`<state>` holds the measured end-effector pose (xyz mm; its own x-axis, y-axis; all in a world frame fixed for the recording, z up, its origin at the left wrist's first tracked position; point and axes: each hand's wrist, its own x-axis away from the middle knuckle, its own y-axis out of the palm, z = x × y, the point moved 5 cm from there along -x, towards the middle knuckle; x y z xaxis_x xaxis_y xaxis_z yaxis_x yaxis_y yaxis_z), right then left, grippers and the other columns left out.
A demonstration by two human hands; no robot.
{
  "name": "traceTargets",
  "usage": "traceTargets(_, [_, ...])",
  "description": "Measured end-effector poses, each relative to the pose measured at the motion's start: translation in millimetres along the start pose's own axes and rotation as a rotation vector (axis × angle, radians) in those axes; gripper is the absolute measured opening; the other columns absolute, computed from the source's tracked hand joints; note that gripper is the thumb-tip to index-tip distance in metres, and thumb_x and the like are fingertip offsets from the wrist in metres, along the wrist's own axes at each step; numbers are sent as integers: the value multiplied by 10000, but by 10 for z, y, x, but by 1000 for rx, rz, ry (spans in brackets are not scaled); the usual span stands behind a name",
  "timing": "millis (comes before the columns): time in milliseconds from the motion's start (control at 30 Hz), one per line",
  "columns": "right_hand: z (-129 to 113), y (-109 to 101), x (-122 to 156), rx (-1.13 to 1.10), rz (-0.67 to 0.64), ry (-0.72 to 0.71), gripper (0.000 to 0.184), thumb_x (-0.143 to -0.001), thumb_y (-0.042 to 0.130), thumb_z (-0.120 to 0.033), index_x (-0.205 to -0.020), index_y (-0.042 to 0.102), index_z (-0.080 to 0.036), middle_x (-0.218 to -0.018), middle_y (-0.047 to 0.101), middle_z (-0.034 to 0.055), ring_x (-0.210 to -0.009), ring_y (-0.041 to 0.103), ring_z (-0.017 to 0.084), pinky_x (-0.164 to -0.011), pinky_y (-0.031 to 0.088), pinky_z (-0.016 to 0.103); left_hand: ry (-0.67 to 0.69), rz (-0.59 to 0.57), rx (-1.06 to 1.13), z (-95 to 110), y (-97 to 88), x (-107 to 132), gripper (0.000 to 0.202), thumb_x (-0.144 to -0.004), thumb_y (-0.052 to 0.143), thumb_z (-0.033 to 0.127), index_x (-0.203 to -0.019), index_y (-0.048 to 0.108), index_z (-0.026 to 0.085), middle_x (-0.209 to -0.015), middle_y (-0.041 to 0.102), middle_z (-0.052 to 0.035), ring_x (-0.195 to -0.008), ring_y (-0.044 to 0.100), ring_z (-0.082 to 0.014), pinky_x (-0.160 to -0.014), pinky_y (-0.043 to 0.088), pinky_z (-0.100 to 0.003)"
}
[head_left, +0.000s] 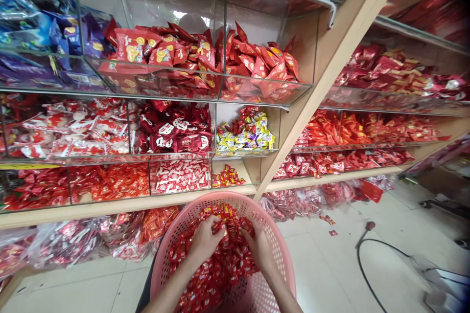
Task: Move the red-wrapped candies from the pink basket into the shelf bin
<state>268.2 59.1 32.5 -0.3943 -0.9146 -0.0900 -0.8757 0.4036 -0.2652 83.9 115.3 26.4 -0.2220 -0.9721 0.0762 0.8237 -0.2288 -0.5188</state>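
Forearms (179, 275) over pink basket (277, 254); both grips (205, 240) (261, 248) amid sweets (229, 259), closure unclear; shelves (128, 209), tiled floor (319, 259).

We've got small red-wrapped candies (205, 279) heaped loose in pink perforated basket (283, 254), yellow-marked ones at far side. Basket upright, round rim.

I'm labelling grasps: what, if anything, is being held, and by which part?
It cannot be told; the left hand and right hand are among small shiny red packets.
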Motion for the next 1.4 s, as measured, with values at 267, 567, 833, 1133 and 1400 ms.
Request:
traceTargets(267, [28, 56, -2, 376, 12, -117, 102, -732, 605, -322, -655, 606, -256, -662, 623, 34, -657, 545, 216, -615, 333, 296, 109, -37, -216, 202, 280, -4, 188, -717, 558, 287, -886, 633, 255, -910, 690, -9, -926, 575, -219, -909, 309, -397])
traceTargets(567, [111, 39, -30, 261, -7, -69, 48, -680, 629, -254, -666, 674, -265, -703, 655, 49, -683, 565, 229, -651, 351, 314, 142, -8, -354, 106, 370, -16, 218, -778, 503, 312, -923, 650, 242, -976, 671, -32, -982, 536, -235, -924, 281, -420])
traceTargets(833, [217, -4, -10, 139, 18, -29, 172, -669, 622, -274, -838, 648, -256, -781, 675, 32, -761, 589, 237, -708, 400, 327, 156, -16, -378, 18, 388, -25, 291, -806, 475, 337, -1030, 629, 232, -1064, 643, -48, -1024, 525, -235, -935, 289, -423])
traceTargets(1133, [399, 133, 4, 581, -175, 43, 211, -821, 451, -293, -966, 571, -198, -893, 677, 71, -851, 621, 217, -690, 415, 269, 216, -54, -340, 36, 409, -13, 315, -822, 466, 304, -1098, 587, 213, -1082, 612, -58, -1023, 522, -222, -908, 366, -380])
traceTargets(1400, [377, 164, 41, 793, -228, 41, 262, -852, 446, -332, -1037, 547, -178, -881, 691, 90, -852, 644, 229, -667, 412, 268, 328, -126, -337, 160, 394, 72, 347, -745, 587, 261, -1091, 589, 256, -1115, 579, -29, -1053, 485, -222, -935, 351, -386])
